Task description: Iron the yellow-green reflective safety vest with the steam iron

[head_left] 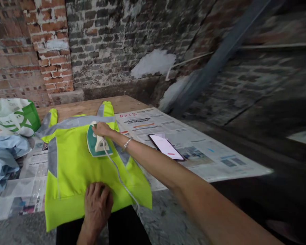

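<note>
A bright yellow-green high-visibility garment (73, 163) with grey reflective bands lies spread over the table, its lower edge hanging towards my lap. My right hand (102, 129) is wrapped round the handle of a green and white clothes iron (91, 144), which rests on the upper middle of the fabric. From the iron's heel a pale cord (119, 175) runs down across the cloth and over the front edge. Near the hem, my left hand (98, 200) lies on the garment with its fingers stretched forward, pressing lightly on the fabric.
Newspaper sheets (204, 168) cover much of the wooden table (124, 101). A phone (167, 147) with a lit screen lies right of the garment. On the left are crumpled light blue cloth (5, 153) and a green and white bag (28, 117). A brick wall (104, 44) stands behind.
</note>
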`<state>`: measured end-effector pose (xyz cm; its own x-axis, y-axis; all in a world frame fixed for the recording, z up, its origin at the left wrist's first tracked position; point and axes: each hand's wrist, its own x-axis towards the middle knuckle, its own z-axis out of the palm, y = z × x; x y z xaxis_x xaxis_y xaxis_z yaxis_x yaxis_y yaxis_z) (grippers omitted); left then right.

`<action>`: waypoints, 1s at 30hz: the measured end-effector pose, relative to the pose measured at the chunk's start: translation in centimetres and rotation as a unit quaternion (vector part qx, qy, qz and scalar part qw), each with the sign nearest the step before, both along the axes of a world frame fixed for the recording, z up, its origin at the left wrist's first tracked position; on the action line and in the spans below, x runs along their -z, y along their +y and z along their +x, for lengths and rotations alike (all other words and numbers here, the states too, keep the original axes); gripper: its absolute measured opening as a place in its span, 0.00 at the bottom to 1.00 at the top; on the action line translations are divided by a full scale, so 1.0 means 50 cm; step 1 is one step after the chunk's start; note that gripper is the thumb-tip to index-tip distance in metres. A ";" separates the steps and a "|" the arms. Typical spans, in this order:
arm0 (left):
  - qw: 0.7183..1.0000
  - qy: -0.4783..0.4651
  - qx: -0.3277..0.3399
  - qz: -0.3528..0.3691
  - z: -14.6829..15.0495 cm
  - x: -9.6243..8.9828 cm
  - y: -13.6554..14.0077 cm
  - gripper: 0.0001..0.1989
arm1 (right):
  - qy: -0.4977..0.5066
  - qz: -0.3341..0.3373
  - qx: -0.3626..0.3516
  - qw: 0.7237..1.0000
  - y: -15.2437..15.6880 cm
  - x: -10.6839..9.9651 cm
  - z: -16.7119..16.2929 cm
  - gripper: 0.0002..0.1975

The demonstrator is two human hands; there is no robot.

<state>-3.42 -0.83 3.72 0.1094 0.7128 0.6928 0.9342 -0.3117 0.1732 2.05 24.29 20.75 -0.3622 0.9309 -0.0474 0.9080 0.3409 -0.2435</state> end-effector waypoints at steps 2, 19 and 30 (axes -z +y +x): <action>1.000 -0.004 0.004 0.003 0.000 -0.002 0.000 0.10 | -0.007 -0.012 -0.011 1.000 -0.039 0.009 0.019 0.23; 1.000 -0.015 -0.004 0.000 0.009 0.009 -0.002 0.10 | 0.022 0.006 0.019 1.000 -0.021 0.037 -0.052 0.23; 0.995 -0.043 -0.070 -0.065 -0.222 -0.051 0.034 0.15 | 0.012 -0.018 -0.039 0.999 -0.113 0.040 -0.032 0.24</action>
<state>-14.50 0.89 6.28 -0.0522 0.8006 0.5969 0.9468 -0.1503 0.2844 0.44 18.64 18.73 -0.4355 0.8974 -0.0702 0.8724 0.4016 -0.2787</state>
